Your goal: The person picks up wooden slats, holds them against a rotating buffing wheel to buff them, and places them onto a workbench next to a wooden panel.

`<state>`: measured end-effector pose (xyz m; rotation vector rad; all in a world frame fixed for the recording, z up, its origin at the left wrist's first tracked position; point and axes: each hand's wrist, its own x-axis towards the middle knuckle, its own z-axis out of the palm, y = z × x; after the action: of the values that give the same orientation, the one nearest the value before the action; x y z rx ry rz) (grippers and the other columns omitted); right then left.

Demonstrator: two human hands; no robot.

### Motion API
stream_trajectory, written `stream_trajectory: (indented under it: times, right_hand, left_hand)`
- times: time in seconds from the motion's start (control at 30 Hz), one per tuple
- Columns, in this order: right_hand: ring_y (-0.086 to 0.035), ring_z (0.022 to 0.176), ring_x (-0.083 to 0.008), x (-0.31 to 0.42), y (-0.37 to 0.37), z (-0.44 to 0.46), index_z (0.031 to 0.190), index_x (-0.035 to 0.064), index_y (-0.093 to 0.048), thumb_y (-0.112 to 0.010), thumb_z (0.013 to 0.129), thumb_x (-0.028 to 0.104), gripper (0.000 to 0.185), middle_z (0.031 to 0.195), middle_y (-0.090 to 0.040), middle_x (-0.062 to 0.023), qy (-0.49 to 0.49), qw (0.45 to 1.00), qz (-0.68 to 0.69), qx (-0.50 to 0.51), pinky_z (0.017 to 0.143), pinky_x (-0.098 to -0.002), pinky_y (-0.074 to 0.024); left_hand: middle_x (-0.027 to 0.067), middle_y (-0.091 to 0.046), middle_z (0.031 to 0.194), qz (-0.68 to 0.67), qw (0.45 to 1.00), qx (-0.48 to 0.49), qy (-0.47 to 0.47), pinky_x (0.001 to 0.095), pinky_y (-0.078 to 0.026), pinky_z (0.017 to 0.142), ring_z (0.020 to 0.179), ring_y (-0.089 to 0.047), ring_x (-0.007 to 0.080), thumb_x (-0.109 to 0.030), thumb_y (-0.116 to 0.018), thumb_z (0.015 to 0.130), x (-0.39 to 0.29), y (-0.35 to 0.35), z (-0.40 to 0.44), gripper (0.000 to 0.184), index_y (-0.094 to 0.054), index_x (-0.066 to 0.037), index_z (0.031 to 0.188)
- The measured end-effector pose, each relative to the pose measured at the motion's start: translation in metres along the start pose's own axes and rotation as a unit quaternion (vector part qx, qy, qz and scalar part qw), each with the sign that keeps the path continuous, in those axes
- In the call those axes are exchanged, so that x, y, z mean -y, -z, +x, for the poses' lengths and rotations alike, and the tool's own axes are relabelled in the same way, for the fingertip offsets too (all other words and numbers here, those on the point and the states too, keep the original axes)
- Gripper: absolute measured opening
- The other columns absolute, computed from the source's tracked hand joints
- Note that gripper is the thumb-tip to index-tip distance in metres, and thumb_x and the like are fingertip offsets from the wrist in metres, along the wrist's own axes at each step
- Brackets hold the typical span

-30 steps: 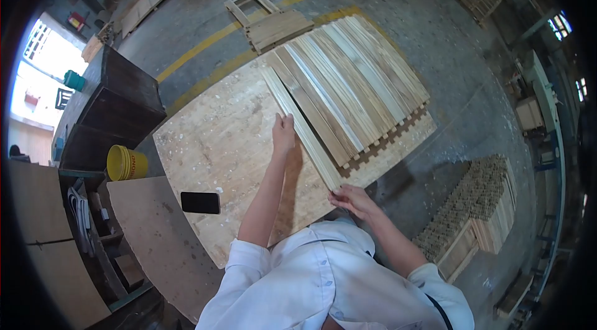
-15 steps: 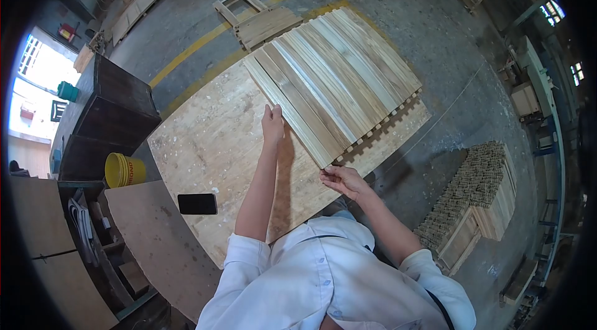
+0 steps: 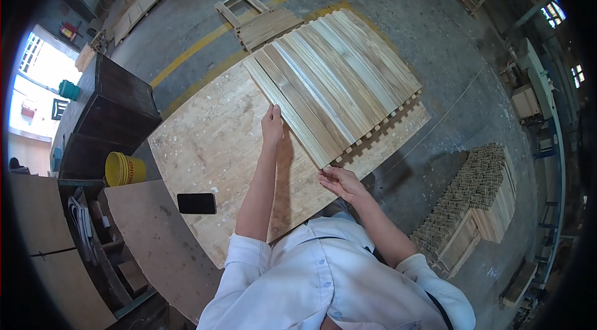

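Note:
Several pale wooden slats lie side by side on a wooden worktable, with notched ends along the near right side. The outermost slat is at the left of the row. My left hand grips its long outer edge near the middle, with fingers partly hidden. At the slat's near end, my right hand pinches the corner between thumb and fingers. A black phone rests on the table left of my forearm.
Left of the table stand a yellow bucket, a dark cabinet and a brown board. Stacked wooden pieces sit on the floor to the right. Beyond the table is a wooden frame.
My right hand has shifted very slightly left at the slat's end. My left hand stays on the long edge, and the slats look the same.

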<state>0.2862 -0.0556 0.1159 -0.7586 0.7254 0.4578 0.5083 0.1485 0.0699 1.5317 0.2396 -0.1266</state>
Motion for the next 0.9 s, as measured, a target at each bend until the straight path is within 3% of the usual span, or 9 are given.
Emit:
stream_trajectory:
  times: [0.2,0.4,0.5,0.6,0.7,0.8,0.9]
  right_hand:
    - [-0.07,0.101,-0.0214,-0.003,0.004,0.002,0.114,-0.003,-0.067,-0.073,0.095,0.014,0.026,0.106,-0.071,-0.0111,0.001,1.0,0.011,0.009,0.098,-0.037,-0.0563]
    - [-0.07,0.104,-0.0253,-0.003,0.0,0.003,0.119,-0.0051,-0.064,-0.065,0.099,0.009,0.024,0.112,-0.07,-0.0155,0.001,1.0,0.012,-0.013,0.097,-0.0393,-0.059]
    - [-0.068,0.107,-0.0235,-0.004,0.001,0.002,0.118,-0.0035,-0.065,-0.074,0.095,0.015,0.031,0.11,-0.07,-0.0125,0.009,1.0,0.007,0.01,0.1,-0.0388,-0.0557]
    - [-0.07,0.103,-0.0229,-0.001,-0.007,-0.007,0.125,-0.0049,-0.06,-0.075,0.094,0.016,0.041,0.11,-0.07,-0.0129,0.016,0.999,-0.017,-0.027,0.096,-0.0369,-0.0574]
    - [-0.071,0.101,-0.0217,0.01,-0.022,-0.036,0.129,-0.0076,-0.056,-0.07,0.096,0.011,0.041,0.112,-0.07,-0.015,0.078,0.988,-0.103,-0.083,0.087,-0.0326,-0.0612]
    - [-0.072,0.095,-0.0186,0.004,-0.008,-0.035,0.129,-0.0105,-0.052,-0.073,0.094,0.012,0.047,0.107,-0.071,-0.0138,0.152,0.969,-0.155,-0.12,0.08,-0.0277,-0.0604]
    - [-0.069,0.083,-0.0134,-0.001,0.007,-0.014,0.123,-0.0088,-0.059,-0.074,0.091,0.009,0.039,0.096,-0.073,-0.0103,0.225,0.948,-0.198,-0.111,0.071,-0.0237,-0.0539]
  left_hand:
    - [0.0252,-0.058,0.144,-0.034,0.999,0.01,0.002,0.0341,-0.042,0.112,0.133,-0.056,0.027,-0.036,-0.053,0.108,0.001,-0.001,0.0,0.063,-0.045,0.013,0.147]
    - [0.0246,-0.058,0.144,-0.021,1.0,0.023,0.002,0.034,-0.041,0.112,0.133,-0.056,0.0272,-0.038,-0.052,0.108,-0.007,-0.001,-0.003,0.065,-0.043,0.012,0.148]
    - [0.0128,-0.063,0.136,-0.027,0.998,0.044,0.021,0.0312,-0.045,0.103,0.122,-0.058,0.0194,-0.035,-0.043,0.112,-0.014,-0.001,-0.009,0.055,-0.046,0.004,0.151]
    - [0.0227,-0.054,0.148,-0.023,0.997,0.057,-0.039,0.035,-0.037,0.116,0.138,-0.051,0.028,-0.036,-0.044,0.111,-0.009,-0.004,-0.017,0.06,-0.039,0.007,0.153]
    - [0.0137,-0.037,0.162,-0.124,0.98,0.157,0.009,0.0341,-0.033,0.12,0.145,-0.04,0.0238,-0.031,-0.035,0.113,-0.021,-0.009,-0.052,0.062,-0.017,0.0,0.163]
    - [0.014,-0.025,0.168,-0.144,0.978,0.15,0.023,0.0347,-0.025,0.124,0.153,-0.029,0.025,-0.031,-0.036,0.113,-0.05,-0.029,-0.099,0.066,-0.007,-0.001,0.164]
    - [0.0139,-0.025,0.168,-0.18,0.974,0.131,0.047,0.0347,-0.025,0.124,0.153,-0.029,0.025,-0.031,-0.036,0.113,-0.066,-0.037,-0.135,0.066,-0.007,-0.001,0.164]
